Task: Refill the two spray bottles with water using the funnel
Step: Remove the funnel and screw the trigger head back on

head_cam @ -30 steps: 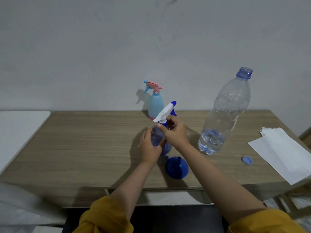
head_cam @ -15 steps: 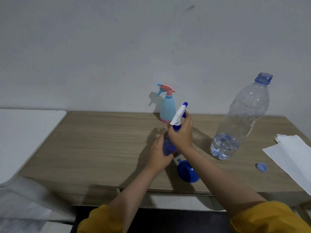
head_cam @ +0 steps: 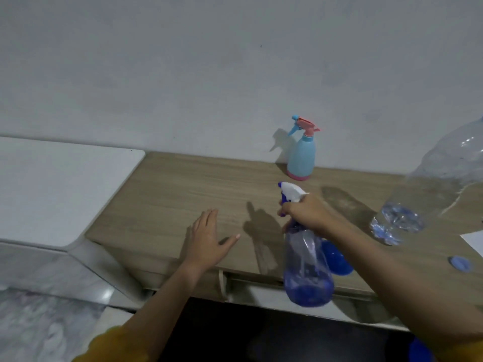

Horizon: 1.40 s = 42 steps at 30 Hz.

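Observation:
My right hand (head_cam: 305, 212) grips the neck of the clear blue spray bottle (head_cam: 307, 270) and holds it lifted above the table's front edge; its white and blue trigger head (head_cam: 291, 193) points left. My left hand (head_cam: 207, 240) lies flat and open on the wooden table (head_cam: 196, 194), holding nothing. The light blue spray bottle with a pink trigger (head_cam: 302, 152) stands at the back by the wall. The blue funnel (head_cam: 337, 259) lies on the table, partly hidden behind the held bottle and my right arm. A large clear water bottle (head_cam: 428, 189) stands at the right, with a little water in it.
A small blue cap (head_cam: 460, 263) lies near the table's front right. A white sheet (head_cam: 474, 241) shows at the right edge. A white surface (head_cam: 52, 189) adjoins the table on the left. The grey wall (head_cam: 209, 74) rises right behind the table.
My left hand has let go of the blue spray bottle and moved left onto the table. My right hand has lifted the bottle toward me. The view has swung left.

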Each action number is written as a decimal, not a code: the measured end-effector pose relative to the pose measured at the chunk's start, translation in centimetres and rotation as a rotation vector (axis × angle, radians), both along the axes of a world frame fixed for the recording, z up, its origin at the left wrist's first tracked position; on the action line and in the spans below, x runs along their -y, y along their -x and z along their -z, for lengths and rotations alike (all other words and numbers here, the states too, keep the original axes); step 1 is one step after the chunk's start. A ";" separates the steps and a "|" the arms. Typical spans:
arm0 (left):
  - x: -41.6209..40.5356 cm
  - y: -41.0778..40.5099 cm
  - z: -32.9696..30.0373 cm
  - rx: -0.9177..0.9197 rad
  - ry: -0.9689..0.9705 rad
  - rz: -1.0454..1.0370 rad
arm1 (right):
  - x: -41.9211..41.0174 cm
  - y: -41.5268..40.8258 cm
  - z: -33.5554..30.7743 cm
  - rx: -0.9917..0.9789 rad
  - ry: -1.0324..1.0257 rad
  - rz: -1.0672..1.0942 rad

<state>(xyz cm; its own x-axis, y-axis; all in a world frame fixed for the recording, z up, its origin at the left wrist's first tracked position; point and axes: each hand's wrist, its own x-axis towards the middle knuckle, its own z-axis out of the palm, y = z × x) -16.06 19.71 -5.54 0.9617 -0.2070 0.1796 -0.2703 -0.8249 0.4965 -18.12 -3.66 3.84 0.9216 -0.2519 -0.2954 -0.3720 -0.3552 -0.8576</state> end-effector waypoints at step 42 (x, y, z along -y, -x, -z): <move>-1.9 1.8 0.7 -0.027 0.023 0.054 | -2.8 4.4 2.8 -0.262 0.266 -0.102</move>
